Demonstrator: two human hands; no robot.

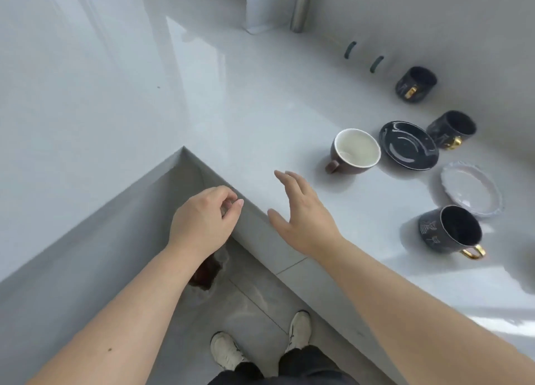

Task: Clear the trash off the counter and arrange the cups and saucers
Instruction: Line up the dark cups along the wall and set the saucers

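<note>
Light: soft, even daylight, bright overall.
Glare: pale streaks on the glossy counter (237, 101) toward 11 o'clock and at 4 o'clock.
Shadows: faint, soft-edged, beside the cups.
Distortion: wide-angle bending at the edges, strongest toward 3 o'clock.
Sharpness: slightly soft throughout; floor (249, 303) hazy.

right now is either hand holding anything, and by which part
The left hand pinches something small between its fingertips, too small to identify. The right hand is open above the counter, holding nothing.
</note>
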